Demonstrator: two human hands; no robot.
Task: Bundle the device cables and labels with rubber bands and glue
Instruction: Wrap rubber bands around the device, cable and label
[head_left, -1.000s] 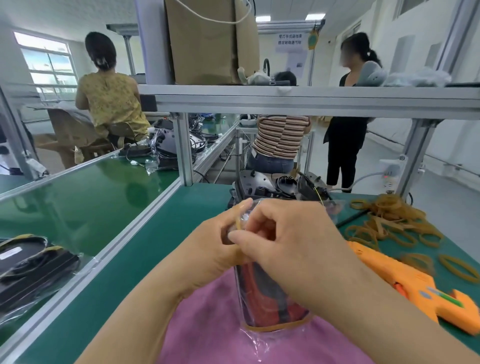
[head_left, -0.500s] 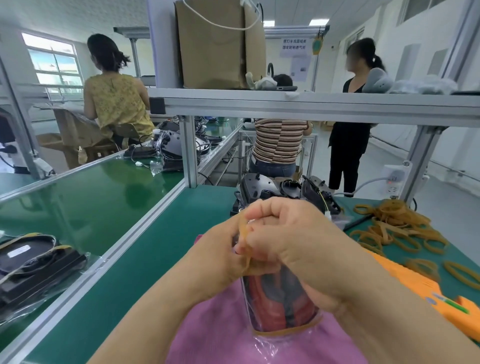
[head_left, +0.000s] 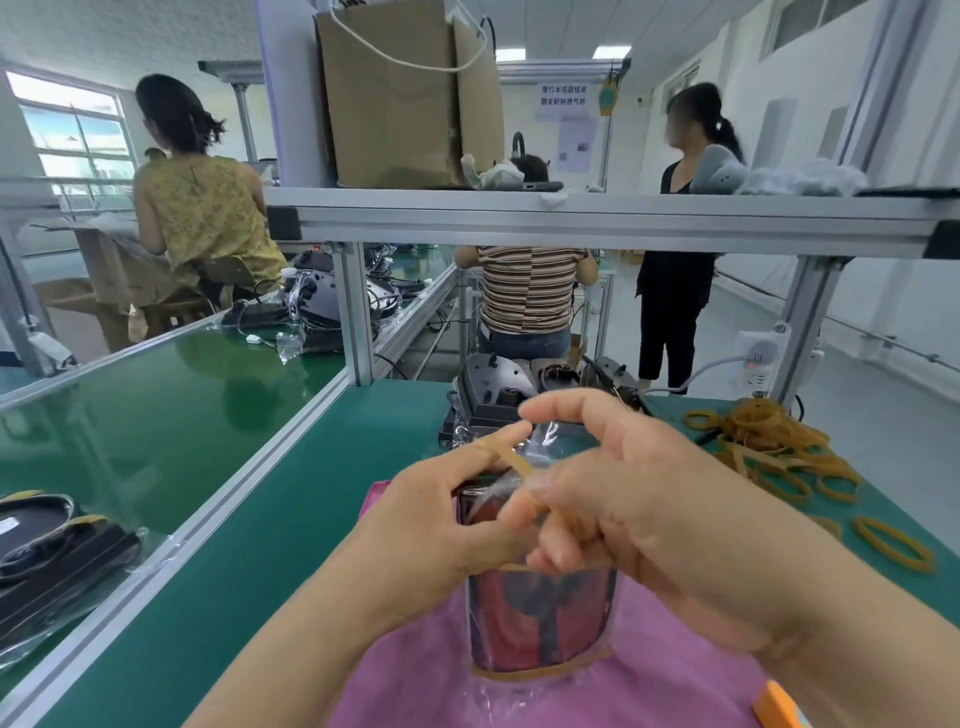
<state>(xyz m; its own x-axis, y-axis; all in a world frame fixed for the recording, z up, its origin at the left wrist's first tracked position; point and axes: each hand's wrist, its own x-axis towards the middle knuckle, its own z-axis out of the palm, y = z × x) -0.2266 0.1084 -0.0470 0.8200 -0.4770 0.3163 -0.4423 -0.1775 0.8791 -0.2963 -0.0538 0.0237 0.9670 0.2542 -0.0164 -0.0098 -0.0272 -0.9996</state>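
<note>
White sign hung at the far end, two lines of blue Chinese characters, too small to read with surety. White label on the black pack at the left edge, likewise unreadable. At centre, held over a pink cloth on the green table, a clear bag with red and black device parts inside, a lower band already round its near end. Left grip curled round the bag's gathered neck, forefinger raised. Tan band stretched from that forefinger across the neck to the right grip, pinched there between thumb and curled fingers, right forefinger lifted clear above. Both grips close together at the bag's top, the bag's body just beneath them. To the right, near but apart, a heap of loose bands on the table. At the lower right corner, the orange tip of a glue gun beside the cloth. Just behind the grips, dark devices with cables. Overhead, an aluminium shelf bearing a brown paper bag. Beyond, three people, two with backs turned, one standing at the right.
</note>
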